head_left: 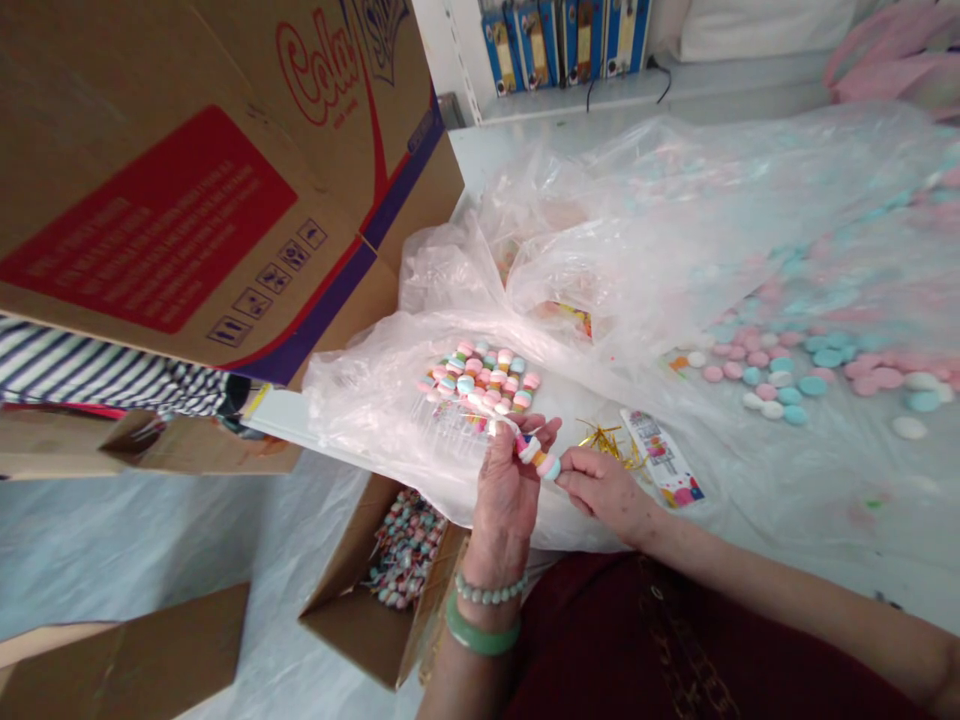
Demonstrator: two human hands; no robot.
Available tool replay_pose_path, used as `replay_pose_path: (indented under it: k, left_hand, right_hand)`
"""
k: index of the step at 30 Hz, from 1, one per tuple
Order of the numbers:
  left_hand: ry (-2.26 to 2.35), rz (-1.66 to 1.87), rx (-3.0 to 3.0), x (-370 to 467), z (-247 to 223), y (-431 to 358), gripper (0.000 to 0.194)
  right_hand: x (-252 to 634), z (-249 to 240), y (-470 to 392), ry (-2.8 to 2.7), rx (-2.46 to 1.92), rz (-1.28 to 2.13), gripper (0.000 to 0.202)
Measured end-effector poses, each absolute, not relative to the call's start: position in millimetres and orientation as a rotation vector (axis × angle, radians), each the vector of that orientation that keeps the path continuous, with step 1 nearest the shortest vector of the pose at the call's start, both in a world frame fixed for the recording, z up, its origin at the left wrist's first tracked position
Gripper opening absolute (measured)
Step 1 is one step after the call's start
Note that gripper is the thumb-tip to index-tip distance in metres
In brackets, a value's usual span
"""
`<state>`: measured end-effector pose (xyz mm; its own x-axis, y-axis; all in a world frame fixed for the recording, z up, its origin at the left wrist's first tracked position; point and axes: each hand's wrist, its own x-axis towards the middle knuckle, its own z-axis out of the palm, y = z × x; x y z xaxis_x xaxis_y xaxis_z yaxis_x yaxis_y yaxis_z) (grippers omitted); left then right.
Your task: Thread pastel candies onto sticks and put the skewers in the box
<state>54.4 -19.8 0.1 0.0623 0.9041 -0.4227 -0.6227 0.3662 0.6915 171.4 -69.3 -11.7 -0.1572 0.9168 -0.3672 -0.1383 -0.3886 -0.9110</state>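
Note:
A candy skewer (531, 452) with white, orange, pink and blue pieces lies across my left hand (510, 480), whose fingers are closed around it. At its blue end, my right hand (611, 492) pinches with thumb and forefinger. Just beyond my left hand, several similar candy skewers (480, 375) are heaped on clear plastic sheeting (360, 390). Gold twist ties (606, 440) and a printed card (661, 458) lie close to my right hand. Loose pink, white and blue candies (780, 380) are scattered farther right.
On the left a big cardboard box (187, 180) stands on the table. Below the table edge, an open carton (352, 610) contains many candy skewers (405, 550). Blue boxes (566, 45) line the back. A person's striped sleeve (112, 370) shows beside the big box.

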Motion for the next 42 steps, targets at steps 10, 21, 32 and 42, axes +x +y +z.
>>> replay_pose_path:
  k: [10, 21, 32, 42]
  left_hand:
    - [0.807, 1.035, 0.263, 46, 0, -20, 0.034]
    - [0.819, 1.018, 0.234, 55, -3, -24, 0.024]
    - [0.798, 0.964, 0.289, 58, -10, -27, 0.035]
    - [0.799, 1.045, 0.259, 28, 3, 2, 0.034]
  right_hand:
    - [178, -18, -68, -1.387, -1.493, 1.222, 0.021]
    - [175, -30, -72, -1.555, -1.563, 1.017, 0.019]
    - [176, -17, -67, -1.284, -1.423, 1.134, 0.022]
    - [179, -29, -74, -1.935, -1.580, 0.591, 0.023]
